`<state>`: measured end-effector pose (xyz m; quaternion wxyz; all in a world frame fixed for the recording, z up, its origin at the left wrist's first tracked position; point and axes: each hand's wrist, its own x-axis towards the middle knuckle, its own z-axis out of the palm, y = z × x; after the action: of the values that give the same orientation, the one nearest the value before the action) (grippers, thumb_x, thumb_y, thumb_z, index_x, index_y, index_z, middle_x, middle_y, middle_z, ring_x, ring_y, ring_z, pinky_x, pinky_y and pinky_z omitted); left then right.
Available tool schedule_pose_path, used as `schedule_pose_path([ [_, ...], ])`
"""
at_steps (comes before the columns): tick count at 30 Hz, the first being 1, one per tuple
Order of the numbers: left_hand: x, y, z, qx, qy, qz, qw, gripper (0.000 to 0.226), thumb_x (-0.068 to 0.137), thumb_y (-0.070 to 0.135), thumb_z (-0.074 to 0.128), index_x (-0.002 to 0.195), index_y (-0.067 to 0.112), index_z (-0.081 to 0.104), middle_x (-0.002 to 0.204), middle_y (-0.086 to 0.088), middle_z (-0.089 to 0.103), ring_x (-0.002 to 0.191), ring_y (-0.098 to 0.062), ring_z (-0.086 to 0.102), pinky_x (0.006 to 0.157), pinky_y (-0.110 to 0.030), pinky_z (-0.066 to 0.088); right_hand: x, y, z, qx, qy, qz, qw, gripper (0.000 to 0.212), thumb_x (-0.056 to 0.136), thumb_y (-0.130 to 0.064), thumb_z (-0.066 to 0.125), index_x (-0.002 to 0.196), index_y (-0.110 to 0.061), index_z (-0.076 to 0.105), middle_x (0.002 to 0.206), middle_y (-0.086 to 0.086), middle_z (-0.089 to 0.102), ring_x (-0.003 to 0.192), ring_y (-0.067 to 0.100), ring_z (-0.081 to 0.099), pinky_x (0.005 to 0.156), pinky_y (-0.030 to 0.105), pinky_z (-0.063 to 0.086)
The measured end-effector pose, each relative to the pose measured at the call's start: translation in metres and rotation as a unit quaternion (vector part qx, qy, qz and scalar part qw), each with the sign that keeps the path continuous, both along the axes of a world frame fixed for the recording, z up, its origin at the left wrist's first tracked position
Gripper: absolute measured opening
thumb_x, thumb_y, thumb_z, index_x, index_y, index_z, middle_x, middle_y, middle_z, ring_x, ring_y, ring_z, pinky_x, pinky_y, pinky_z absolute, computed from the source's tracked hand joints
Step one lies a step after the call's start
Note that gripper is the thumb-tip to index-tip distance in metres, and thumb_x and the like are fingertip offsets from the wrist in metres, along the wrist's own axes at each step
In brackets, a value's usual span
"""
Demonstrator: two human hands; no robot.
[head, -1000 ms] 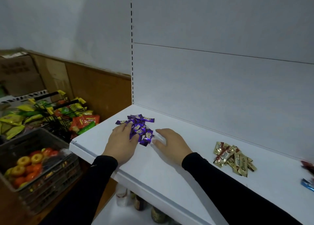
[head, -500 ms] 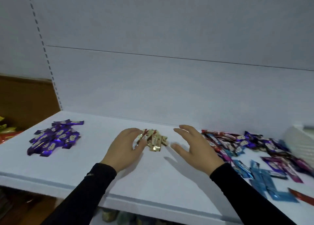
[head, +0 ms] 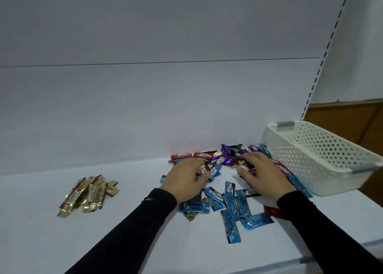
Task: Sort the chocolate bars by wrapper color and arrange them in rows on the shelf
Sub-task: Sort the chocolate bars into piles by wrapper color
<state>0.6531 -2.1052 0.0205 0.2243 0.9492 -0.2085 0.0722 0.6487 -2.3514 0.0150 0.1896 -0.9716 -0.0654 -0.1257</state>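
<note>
The view has swung to the right end of the white flat shelf board [head: 124,228]. 0.5 s ago both hands were around the gold bars at centre; now those lie alone at 9 o'clock and the hands are on the mixed pile. I judge gold is finished, like purple before it, and the next colour starts here.

The white perforated plastic basket [head: 310,159] stands at 3 o'clock, touching the pile, w/ nothing seen inside.

The unsorted heap of mixed foil-wrapped chocolate bars [head: 224,159] lies against the back panel at 12 o'clock: red, purple, pink. The loose blue-wrapped bars [head: 232,215] spread at 6 o'clock of the hands, still in disorder.

The group of gold-wrapped bars [head: 87,193] is well apart, gathered but not yet a straight row.

The left hand [head: 184,180] curls over bars at the pile's left edge; if it really pinches one I cannot tell. The right hand [head: 263,174] lies spread on the pile, fingers slack, approx. flat, gripping nothing visible.

Writing: "Choco…" in white script on a blue wrapper; the rest is too blurred.
</note>
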Motion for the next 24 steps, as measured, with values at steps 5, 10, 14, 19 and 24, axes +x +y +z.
schedule_pose_path([
  [5,0.045,-0.046,-0.003,0.049,0.008,-0.003,0.999,0.034,0.101,0.042,0.05,0.111,0.012,0.061,0.109,-0.006,0.061,0.103,-0.023,0.054,0.091,-0.037,0.045,0.042,-0.017,-0.008,-0.012,0.0,-0.036,0.999,0.047,0.096,-0.04,0.056,0.134,-0.013,0.056,0.136,0.009,0.055,0.125,0.026,0.05,0.104,0.032,0.036],
  [10,0.078,-0.073,-0.011,0.097,0.033,0.006,0.995,0.036,0.1,0.041,0.053,0.12,0.012,0.058,0.116,-0.01,0.058,0.109,-0.027,0.051,0.089,-0.036,0.041,0.069,-0.021,-0.016,-0.007,0.024,-0.084,0.996,0.042,0.095,-0.038,0.057,0.129,-0.012,0.058,0.122,0.015,0.059,0.117,0.032,0.052,0.099,0.038,0.041],
  [14,0.085,-0.081,-0.015,0.094,0.031,0.033,0.995,0.032,0.099,0.035,0.055,0.119,0.01,0.059,0.114,-0.012,0.057,0.11,-0.029,0.051,0.089,-0.037,0.042,0.07,-0.019,-0.017,-0.014,0.029,-0.091,0.995,0.02,0.091,-0.03,0.062,0.102,-0.013,0.062,0.102,0.013,0.06,0.102,0.031,0.055,0.084,0.035,0.042],
  [19,0.082,-0.08,-0.01,0.053,0.062,0.049,0.995,0.028,0.095,0.02,0.057,0.119,0.008,0.065,0.109,-0.012,0.065,0.104,-0.029,0.059,0.087,-0.036,0.048,0.063,-0.016,-0.014,0.045,0.031,-0.065,0.996,0.016,0.09,-0.019,0.063,0.104,-0.014,0.066,0.102,0.008,0.058,0.102,0.027,0.056,0.082,0.031,0.04],
  [24,0.077,-0.079,0.005,0.018,0.152,0.06,0.986,0.017,0.079,0.009,0.071,0.094,0.014,0.064,0.09,-0.001,0.061,0.086,-0.021,0.054,0.067,-0.026,0.039,0.061,-0.014,-0.013,0.091,0.024,-0.051,0.994,0.022,0.094,-0.025,0.06,0.114,-0.02,0.069,0.109,0.002,0.062,0.095,0.014,0.056,0.081,0.023,0.039],
])
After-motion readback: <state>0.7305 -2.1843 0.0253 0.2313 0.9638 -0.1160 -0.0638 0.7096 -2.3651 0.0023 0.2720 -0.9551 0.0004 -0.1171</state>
